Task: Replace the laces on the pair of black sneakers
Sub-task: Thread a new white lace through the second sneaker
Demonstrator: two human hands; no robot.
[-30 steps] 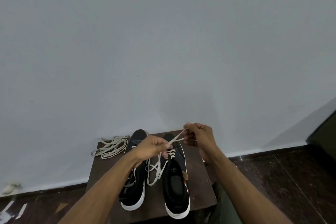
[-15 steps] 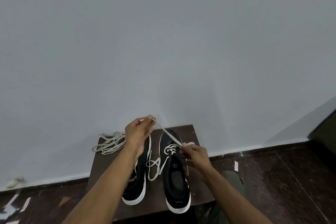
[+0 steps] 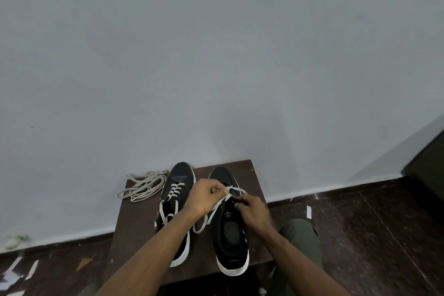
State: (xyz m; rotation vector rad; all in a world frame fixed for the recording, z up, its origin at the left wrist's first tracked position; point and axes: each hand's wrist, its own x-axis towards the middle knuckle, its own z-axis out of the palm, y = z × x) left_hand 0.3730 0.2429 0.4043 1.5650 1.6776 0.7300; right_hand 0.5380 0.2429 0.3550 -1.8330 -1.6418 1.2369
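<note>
Since 0.5 s ago both hands have closed in over the right sneaker: the left hand, which was up and out w/ the lace pulled taut, is now low over the eyelets, and the right hand has moved up to meet it. Left fingers are curled, pinching the white lace near the tongue top; right fingers are curled too, pinching a lace end at the eyelet row, exact grip too small to tell. Right sneaker sits near the table's right edge, toe to the far edge, only partly laced, w/ slack loops trailing between the shoes. Left sneaker is beside it toward the middle, upper rows crossed w/ white lace, ends loose. Lace is flat, soft, light, probably a bit slippery; best pinched close to the tip so it feeds w/o folding. Shoes look like black canvas w/ stiff white rubber soles, light enough to shift when the lace is tugged, so steady the upper. Bundle of cream laces lies at the far-left corner, prob. the old pair. Table is dark brown wood, square-cornered, against a plain grey wall; dark speckled floor w/ paper scraps.
</note>
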